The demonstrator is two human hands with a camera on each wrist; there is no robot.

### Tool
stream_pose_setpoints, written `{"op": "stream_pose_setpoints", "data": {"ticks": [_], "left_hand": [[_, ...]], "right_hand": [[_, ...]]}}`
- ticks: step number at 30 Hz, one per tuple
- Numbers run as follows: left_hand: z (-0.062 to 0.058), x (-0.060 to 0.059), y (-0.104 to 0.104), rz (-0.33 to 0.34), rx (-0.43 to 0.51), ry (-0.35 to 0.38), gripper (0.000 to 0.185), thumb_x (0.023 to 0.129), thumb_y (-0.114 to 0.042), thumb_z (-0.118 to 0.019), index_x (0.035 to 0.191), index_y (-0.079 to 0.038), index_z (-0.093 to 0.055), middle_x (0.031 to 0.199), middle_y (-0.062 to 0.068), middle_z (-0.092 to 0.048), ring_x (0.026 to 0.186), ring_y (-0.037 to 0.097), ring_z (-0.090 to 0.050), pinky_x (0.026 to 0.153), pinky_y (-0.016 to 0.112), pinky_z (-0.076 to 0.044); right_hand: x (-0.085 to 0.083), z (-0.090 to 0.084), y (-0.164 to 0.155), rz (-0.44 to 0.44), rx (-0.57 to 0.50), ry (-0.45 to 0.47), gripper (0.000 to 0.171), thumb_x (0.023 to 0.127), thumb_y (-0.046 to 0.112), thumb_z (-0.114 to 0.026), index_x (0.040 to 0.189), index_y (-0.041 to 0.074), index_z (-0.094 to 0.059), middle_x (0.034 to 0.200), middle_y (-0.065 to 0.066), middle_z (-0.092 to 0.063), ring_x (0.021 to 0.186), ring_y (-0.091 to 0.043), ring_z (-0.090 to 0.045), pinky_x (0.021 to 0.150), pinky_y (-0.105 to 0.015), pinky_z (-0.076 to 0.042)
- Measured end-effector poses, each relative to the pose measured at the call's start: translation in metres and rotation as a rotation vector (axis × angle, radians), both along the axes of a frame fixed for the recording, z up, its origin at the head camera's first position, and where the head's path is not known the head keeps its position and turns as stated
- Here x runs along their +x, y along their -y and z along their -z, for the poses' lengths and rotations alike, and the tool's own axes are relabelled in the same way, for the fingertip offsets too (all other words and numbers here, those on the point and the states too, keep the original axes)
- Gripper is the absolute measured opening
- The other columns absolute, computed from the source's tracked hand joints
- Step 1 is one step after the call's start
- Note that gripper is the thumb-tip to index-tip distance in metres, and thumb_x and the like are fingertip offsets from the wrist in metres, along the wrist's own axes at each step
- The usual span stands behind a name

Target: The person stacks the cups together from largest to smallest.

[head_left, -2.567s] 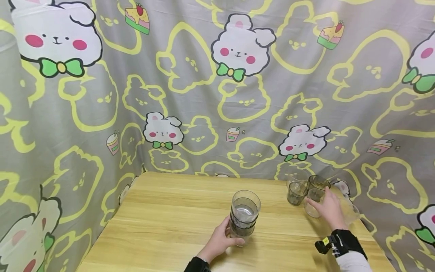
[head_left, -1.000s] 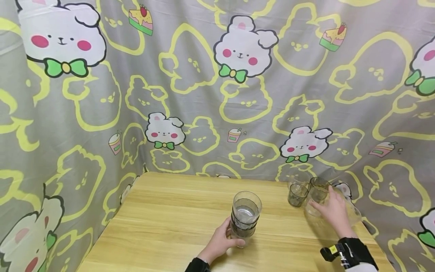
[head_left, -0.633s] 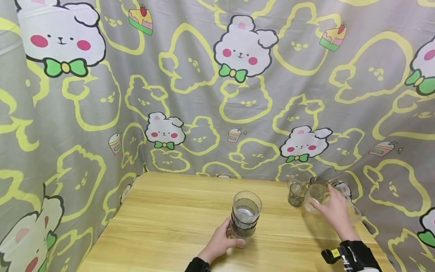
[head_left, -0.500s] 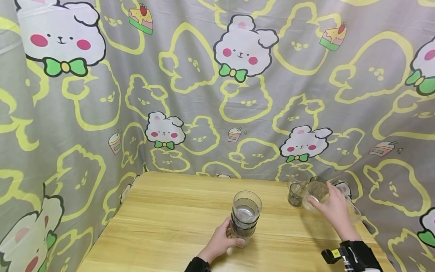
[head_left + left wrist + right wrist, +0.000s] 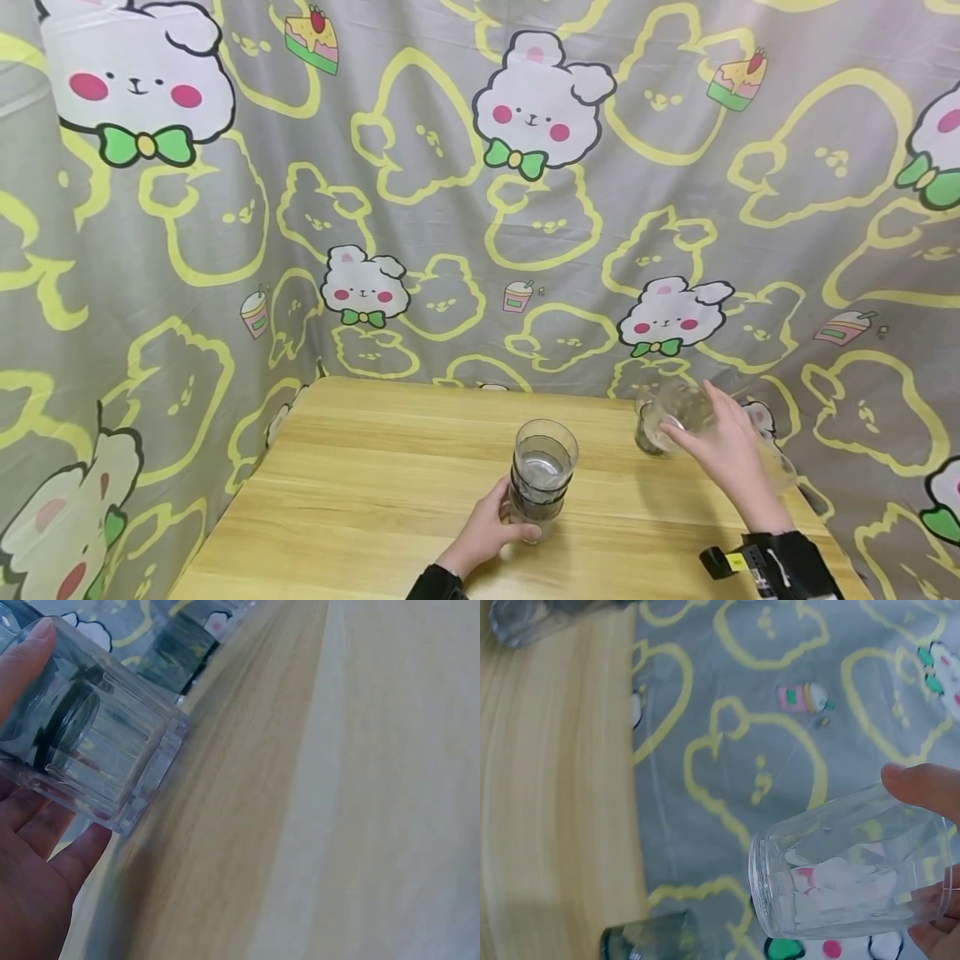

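In the head view, the left hand [image 5: 486, 529] is gripping a cup stack [image 5: 540, 475], several cups already sitting nested. To the stack's right, the right hand [image 5: 726, 446] is holding a clear cup [image 5: 684, 407]; a dark cup [image 5: 646, 437] is also remaining outside the stack, so stacking is seemingly only partly done.

In the left wrist view, thumb and fingers are curving around the stack.

In the right wrist view, thumb and fingers are clasping the clear cup from opposite sides.

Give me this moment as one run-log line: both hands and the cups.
left hand: grips cup stack | right hand: holds clear cup off table | dark cup: partly hidden behind clear cup, head view
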State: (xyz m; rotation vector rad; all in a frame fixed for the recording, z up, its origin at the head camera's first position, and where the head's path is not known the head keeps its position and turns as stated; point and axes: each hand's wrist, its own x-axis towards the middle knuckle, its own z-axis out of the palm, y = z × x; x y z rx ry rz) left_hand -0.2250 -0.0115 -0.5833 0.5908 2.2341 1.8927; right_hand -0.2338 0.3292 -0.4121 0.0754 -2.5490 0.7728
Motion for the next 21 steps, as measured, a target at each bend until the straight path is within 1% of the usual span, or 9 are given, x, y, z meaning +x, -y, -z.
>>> {"op": "stream_pose_setpoints", "data": {"ticks": [6,11,15,17,18,19,21], "left_hand": [[0.001,0.000,0.000,0.002,0.011,0.005,0.088,0.078,-0.031,-0.081,0.151,-0.027,-0.032,0.150,0.002,-0.047,0.138,0.025,-0.044,0.113,0.038,-0.043],[0.001,0.000,-0.001,0.001,0.007,0.004,0.088,0.078,-0.031,-0.080,0.151,-0.028,-0.032,0.150,0.001,-0.047,0.138,0.024,-0.044,0.113,0.040,-0.043],[0.000,0.001,-0.001,0.001,0.005,0.001,0.087,0.078,-0.031,-0.080,0.151,-0.028,-0.032,0.150,0.002,-0.047,0.138,0.025,-0.045,0.114,0.042,-0.042],[0.000,0.001,-0.001,-0.001,0.004,0.004,0.087,0.078,-0.031,-0.080,0.151,-0.027,-0.032,0.150,0.002,-0.048,0.137,0.025,-0.046,0.113,0.041,-0.042],[0.000,0.001,-0.001,0.000,0.007,0.006,0.087,0.078,-0.031,-0.080,0.151,-0.027,-0.032,0.150,0.002,-0.048,0.137,0.026,-0.046,0.113,0.041,-0.042],[-0.001,0.001,-0.001,0.000,0.008,0.010,0.088,0.078,-0.031,-0.080,0.151,-0.027,-0.032,0.150,0.002,-0.048,0.137,0.026,-0.046,0.113,0.041,-0.043],[-0.001,0.001,-0.001,0.000,0.010,0.019,0.088,0.078,-0.031,-0.080,0.151,-0.026,-0.032,0.149,0.002,-0.048,0.136,0.026,-0.047,0.113,0.039,-0.043]], "right_hand": [[0.008,-0.014,0.015,-0.039,-0.042,-0.078,0.100,0.076,0.034,-0.083,0.153,0.005,-0.027,0.147,-0.032,-0.038,0.131,-0.053,-0.035,0.098,-0.076,-0.031],[0.015,-0.024,0.029,-0.075,-0.078,-0.152,0.100,0.070,0.026,-0.087,0.153,0.012,-0.032,0.146,-0.028,-0.042,0.130,-0.049,-0.038,0.098,-0.073,-0.034],[0.020,-0.030,0.040,-0.101,-0.098,-0.219,0.101,0.066,0.018,-0.090,0.151,0.015,-0.036,0.143,-0.025,-0.046,0.128,-0.045,-0.041,0.096,-0.070,-0.039],[0.022,-0.033,0.045,-0.105,-0.100,-0.248,0.101,0.064,0.015,-0.090,0.150,0.017,-0.038,0.143,-0.023,-0.048,0.127,-0.043,-0.043,0.094,-0.066,-0.042],[0.022,-0.035,0.048,-0.103,-0.099,-0.260,0.100,0.063,0.014,-0.090,0.150,0.018,-0.039,0.143,-0.021,-0.049,0.126,-0.041,-0.045,0.097,-0.059,-0.044],[0.023,-0.036,0.051,-0.102,-0.096,-0.270,0.100,0.063,0.014,-0.090,0.150,0.020,-0.040,0.143,-0.019,-0.049,0.126,-0.038,-0.046,0.101,-0.049,-0.046],[0.025,-0.039,0.056,-0.103,-0.095,-0.289,0.100,0.063,0.014,-0.091,0.149,0.024,-0.041,0.142,-0.016,-0.051,0.125,-0.028,-0.048,0.101,-0.025,-0.044]]}}
